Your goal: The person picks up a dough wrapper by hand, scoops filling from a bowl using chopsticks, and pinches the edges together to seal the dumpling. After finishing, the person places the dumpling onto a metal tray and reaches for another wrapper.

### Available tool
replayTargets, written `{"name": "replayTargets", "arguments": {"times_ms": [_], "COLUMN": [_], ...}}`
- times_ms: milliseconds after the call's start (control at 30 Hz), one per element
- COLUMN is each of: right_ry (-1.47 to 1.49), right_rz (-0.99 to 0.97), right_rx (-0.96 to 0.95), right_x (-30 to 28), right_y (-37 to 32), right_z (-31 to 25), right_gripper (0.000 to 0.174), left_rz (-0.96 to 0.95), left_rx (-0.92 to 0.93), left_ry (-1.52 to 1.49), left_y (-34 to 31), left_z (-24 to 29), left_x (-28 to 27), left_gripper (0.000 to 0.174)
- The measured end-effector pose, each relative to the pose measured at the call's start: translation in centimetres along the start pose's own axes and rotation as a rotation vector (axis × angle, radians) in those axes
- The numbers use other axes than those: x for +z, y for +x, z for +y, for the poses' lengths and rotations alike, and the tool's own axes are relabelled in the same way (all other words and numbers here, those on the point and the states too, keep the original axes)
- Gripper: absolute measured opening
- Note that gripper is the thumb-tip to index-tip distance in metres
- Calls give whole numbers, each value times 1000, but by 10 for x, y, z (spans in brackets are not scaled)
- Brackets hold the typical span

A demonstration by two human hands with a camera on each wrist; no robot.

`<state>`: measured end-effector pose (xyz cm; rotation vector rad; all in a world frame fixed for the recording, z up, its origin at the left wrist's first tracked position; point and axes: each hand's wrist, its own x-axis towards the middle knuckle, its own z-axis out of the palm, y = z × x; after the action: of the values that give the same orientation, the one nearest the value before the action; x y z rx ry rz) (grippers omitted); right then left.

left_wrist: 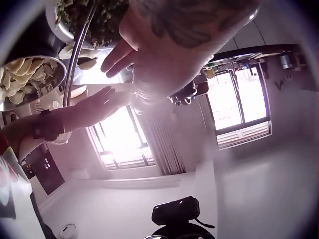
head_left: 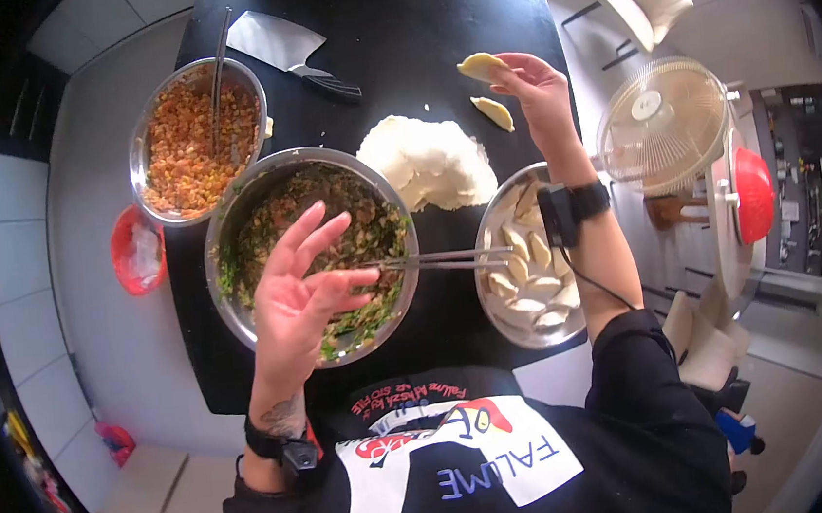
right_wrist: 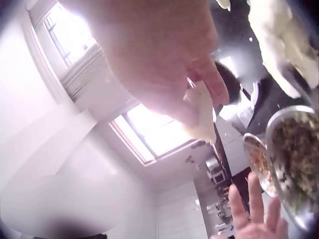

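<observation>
Right hand point(head_left: 538, 89) is out at my 1 o'clock, fingertips pinching a folded dumpling point(head_left: 478, 65) over the black table point(head_left: 411, 32), near a second dumpling point(head_left: 493, 112) lying there; left hand point(head_left: 301, 286) is empty, fingers spread and relaxed, hovering over the green filling bowl point(head_left: 304, 152) at 11 o'clock. Chopsticks point(head_left: 450, 258) rest across that bowl's rim, reaching toward the steel bowl point(head_left: 482, 294) at 3 o'clock, which holds a heap of finished dumplings. I judge the work well along but not done: a thick wrapper pile point(head_left: 432, 162) sits at 12 o'clock, and plenty of filling is left.
</observation>
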<state>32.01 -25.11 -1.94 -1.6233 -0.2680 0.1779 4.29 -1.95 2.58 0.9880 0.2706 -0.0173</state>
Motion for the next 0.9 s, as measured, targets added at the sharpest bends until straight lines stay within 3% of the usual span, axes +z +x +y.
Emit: {"name": "replayTargets", "arguments": {"times_ms": [167, 233, 300, 433, 633, 767, 900], "right_ry": [-365, -491, -523, -245, -504, -600, -337], "right_rz": [6, -11, -46, -142, -226, -178, 25], "right_rx": [-46, -16, 8, 154, 7, 31, -129], "right_x": [-48, -55, -57, -62, -48, -44, -41], "right_y": [68, 76, 74, 76, 84, 84, 76], "right_z": [99, 110, 106, 81, 84, 87, 61], "right_gripper": [19, 20, 25, 31, 23, 25, 26], "left_rz": [157, 199, 264, 317, 321, 333, 353], "left_rx": [-1, 5, 25, 25, 7, 4, 12], "left_ry": [40, 59, 68, 61, 72, 48, 48], "left_y": [-7, -7, -7, -2, 3, -2, -7], "left_z": [-5, -6, -9, -14, -20, -19, -16], "left_x": [-19, -25, -32, -35, -32, -35, -40], "left_gripper": [55, 54, 53, 48, 44, 42, 42]}}
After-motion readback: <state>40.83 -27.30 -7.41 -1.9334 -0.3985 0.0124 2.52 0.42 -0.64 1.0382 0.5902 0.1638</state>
